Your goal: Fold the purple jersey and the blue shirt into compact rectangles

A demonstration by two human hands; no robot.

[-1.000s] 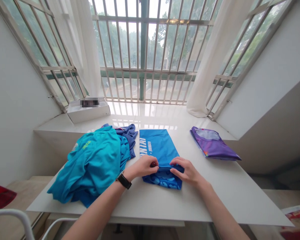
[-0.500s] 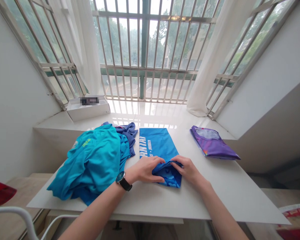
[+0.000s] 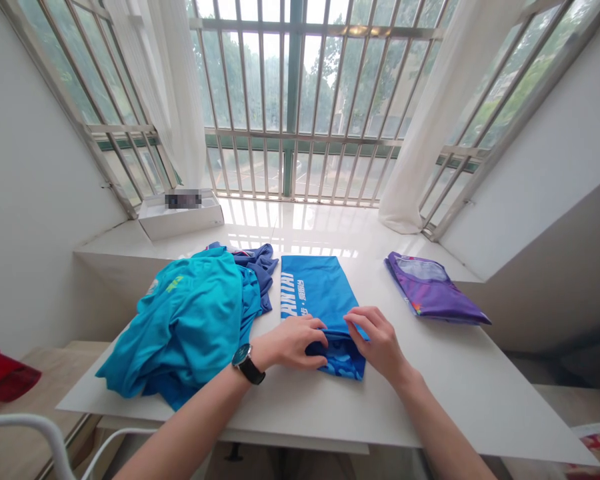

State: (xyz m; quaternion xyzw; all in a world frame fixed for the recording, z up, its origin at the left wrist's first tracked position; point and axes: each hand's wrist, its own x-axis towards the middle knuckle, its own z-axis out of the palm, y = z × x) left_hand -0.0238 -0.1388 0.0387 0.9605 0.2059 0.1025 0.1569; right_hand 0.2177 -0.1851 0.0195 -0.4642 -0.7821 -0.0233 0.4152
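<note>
White table (image 3: 480, 393) by window, blue shirt (image 3: 317, 293) lengthwise away, both hands (image 3: 293, 341) pinching near end.

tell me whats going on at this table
A person is folding a blue shirt on the white table. The left hand and right hand both grip its near patterned end. A heap of teal and blue clothes lies to the left, and a folded purple garment lies to the right.

White table (image 3: 460, 387) before a barred bay window (image 3: 300, 100), sheer white curtains (image 3: 425, 133), plain white walls (image 3: 25, 200), daylight.
</note>
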